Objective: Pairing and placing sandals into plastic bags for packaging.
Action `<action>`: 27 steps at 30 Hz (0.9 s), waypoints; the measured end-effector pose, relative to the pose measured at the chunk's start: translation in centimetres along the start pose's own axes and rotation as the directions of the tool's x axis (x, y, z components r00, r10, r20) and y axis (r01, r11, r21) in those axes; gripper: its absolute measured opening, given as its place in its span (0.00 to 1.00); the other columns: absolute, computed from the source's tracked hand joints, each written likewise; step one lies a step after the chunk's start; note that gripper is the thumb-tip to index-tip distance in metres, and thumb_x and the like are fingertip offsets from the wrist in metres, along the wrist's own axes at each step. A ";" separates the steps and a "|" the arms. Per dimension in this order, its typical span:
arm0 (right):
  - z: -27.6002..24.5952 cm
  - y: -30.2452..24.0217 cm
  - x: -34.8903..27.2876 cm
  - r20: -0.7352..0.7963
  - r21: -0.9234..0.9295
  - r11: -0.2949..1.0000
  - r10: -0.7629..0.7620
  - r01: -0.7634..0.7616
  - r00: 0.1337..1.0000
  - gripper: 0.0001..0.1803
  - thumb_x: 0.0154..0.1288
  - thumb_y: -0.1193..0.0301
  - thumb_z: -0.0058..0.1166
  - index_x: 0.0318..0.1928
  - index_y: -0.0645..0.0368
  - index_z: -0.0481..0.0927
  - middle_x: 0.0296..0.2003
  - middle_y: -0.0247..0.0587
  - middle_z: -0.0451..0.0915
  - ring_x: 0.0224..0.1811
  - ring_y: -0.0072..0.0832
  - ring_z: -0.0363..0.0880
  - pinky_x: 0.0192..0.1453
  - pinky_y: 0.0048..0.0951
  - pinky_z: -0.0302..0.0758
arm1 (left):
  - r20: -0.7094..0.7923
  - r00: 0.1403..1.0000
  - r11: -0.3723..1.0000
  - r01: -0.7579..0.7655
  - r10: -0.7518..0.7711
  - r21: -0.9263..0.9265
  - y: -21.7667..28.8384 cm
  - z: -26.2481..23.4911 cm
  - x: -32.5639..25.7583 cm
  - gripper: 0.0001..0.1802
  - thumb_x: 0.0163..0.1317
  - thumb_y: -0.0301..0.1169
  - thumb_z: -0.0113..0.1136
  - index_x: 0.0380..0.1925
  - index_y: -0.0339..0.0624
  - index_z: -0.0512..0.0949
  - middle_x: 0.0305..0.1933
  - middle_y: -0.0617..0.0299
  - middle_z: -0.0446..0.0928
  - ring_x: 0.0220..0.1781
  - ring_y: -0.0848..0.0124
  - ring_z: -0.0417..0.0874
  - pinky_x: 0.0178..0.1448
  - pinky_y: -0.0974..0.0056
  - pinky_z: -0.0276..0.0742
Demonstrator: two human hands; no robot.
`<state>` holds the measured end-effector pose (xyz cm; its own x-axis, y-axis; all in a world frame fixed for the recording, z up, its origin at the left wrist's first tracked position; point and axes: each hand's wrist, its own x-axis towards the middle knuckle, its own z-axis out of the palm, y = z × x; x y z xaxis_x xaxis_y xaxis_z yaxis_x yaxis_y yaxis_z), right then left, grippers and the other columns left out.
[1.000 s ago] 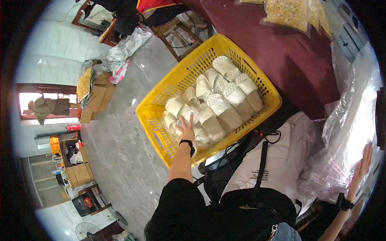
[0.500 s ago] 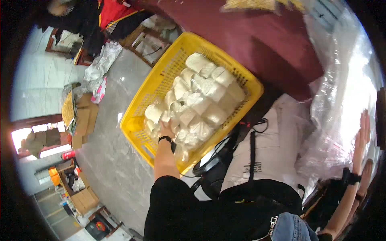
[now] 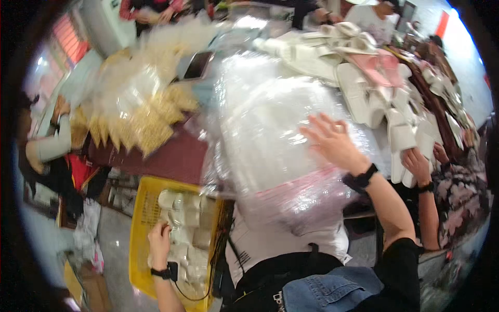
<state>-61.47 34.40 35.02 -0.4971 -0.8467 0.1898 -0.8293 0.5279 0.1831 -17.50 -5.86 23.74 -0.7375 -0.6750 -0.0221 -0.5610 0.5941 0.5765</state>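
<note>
My right hand (image 3: 332,140) lies with its fingers spread on a stack of clear plastic bags (image 3: 270,140) on the table in front of me. A ring and a dark wristband show on that arm. Lower left, my left hand (image 3: 160,240) hovers over the near-left part of a yellow plastic basket (image 3: 136,260). Its fingers are curled in, and nothing shows between them. White slippers wrapped in clear plastic (image 3: 179,216) fill the basket in rows. A thin dark cable hangs below the left wristband.
Loose white slippers (image 3: 356,96) and a pink pair (image 3: 382,67) are heaped at the right, where a co-worker's hand (image 3: 416,162) touches one. Bags of yellow pieces (image 3: 156,122) and a phone (image 3: 198,65) lie far left on the dark red table (image 3: 176,161). Other people stand around it.
The view has swung from the basket toward the table. My left hand has come up off the wrapped slippers. My right hand, earlier at the far right by the plastic, now rests on the bags.
</note>
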 end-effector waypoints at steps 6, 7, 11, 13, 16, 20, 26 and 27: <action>-1.8 0.3 0.3 -0.220 -0.023 0.999 -0.039 0.035 0.975 0.34 0.72 0.51 0.55 0.76 0.33 0.64 0.78 0.37 0.59 0.81 0.37 0.53 0.76 0.61 0.55 | -0.132 0.631 0.637 -0.771 0.764 0.003 21.5 -0.3 -0.3 0.20 0.59 0.17 0.62 0.53 0.35 0.79 0.61 0.47 0.78 0.68 0.43 0.74 0.70 0.45 0.71; -2.6 0.1 0.3 -0.271 0.007 0.998 -0.063 0.067 0.961 0.34 0.72 0.51 0.55 0.76 0.34 0.64 0.77 0.38 0.59 0.81 0.35 0.53 0.76 0.62 0.55 | -0.060 0.585 0.587 -0.809 0.809 0.027 23.6 0.3 0.0 0.21 0.63 0.20 0.62 0.57 0.37 0.77 0.66 0.47 0.75 0.73 0.43 0.69 0.74 0.44 0.66; -7.2 -1.5 -2.6 -0.461 0.342 0.895 -0.107 0.287 0.881 0.36 0.71 0.61 0.58 0.77 0.43 0.63 0.78 0.43 0.59 0.78 0.38 0.60 0.75 0.57 0.59 | 0.171 0.405 0.392 -0.914 0.898 0.106 29.9 5.3 3.4 0.36 0.57 0.30 0.71 0.68 0.47 0.72 0.78 0.48 0.61 0.80 0.41 0.57 0.75 0.31 0.55; -11.4 -3.1 -5.7 -0.532 0.563 0.657 -0.176 0.501 0.828 0.35 0.70 0.70 0.56 0.76 0.52 0.64 0.77 0.49 0.59 0.75 0.45 0.66 0.73 0.51 0.65 | 0.182 0.417 0.404 -0.909 0.890 0.105 31.6 7.4 5.1 0.38 0.59 0.34 0.71 0.70 0.49 0.70 0.79 0.48 0.59 0.81 0.41 0.55 0.75 0.28 0.51; -18.1 -4.6 -9.4 -0.698 0.551 0.330 -0.320 0.766 0.640 0.28 0.70 0.78 0.52 0.71 0.60 0.72 0.71 0.60 0.66 0.70 0.45 0.70 0.66 0.45 0.72 | 0.209 0.481 0.451 -0.875 0.851 0.176 32.3 10.1 7.4 0.40 0.61 0.40 0.69 0.74 0.52 0.67 0.81 0.49 0.56 0.83 0.42 0.51 0.75 0.24 0.44; -19.7 -8.2 -10.5 -0.915 0.367 0.282 -0.063 0.886 0.399 0.22 0.80 0.64 0.46 0.69 0.57 0.74 0.69 0.47 0.71 0.63 0.45 0.75 0.63 0.46 0.73 | 0.224 0.584 0.541 -0.809 0.780 0.229 32.3 12.0 8.6 0.38 0.64 0.44 0.66 0.73 0.53 0.67 0.82 0.51 0.56 0.83 0.43 0.49 0.77 0.24 0.35; -18.0 -6.2 -11.2 -0.951 0.293 0.487 0.064 0.823 0.301 0.21 0.77 0.70 0.43 0.60 0.71 0.79 0.63 0.56 0.77 0.56 0.40 0.80 0.55 0.42 0.76 | 0.208 0.613 0.576 -0.789 0.763 0.212 32.9 13.8 9.0 0.36 0.68 0.52 0.59 0.72 0.52 0.67 0.81 0.52 0.57 0.84 0.45 0.47 0.78 0.27 0.29; -18.6 -4.8 -12.6 -0.954 0.288 0.478 0.067 0.830 0.293 0.21 0.77 0.70 0.43 0.60 0.71 0.79 0.63 0.56 0.77 0.56 0.40 0.80 0.55 0.42 0.76 | 0.218 0.604 0.570 -0.797 0.767 0.199 33.2 14.1 8.8 0.35 0.68 0.52 0.59 0.72 0.52 0.67 0.81 0.53 0.57 0.84 0.45 0.47 0.79 0.28 0.29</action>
<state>-46.43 43.74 49.71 0.0426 -0.1494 0.9879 -0.8824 -0.4693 -0.0329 -47.93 14.08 31.21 -0.9573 0.1436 0.2507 0.1927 0.9639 0.1837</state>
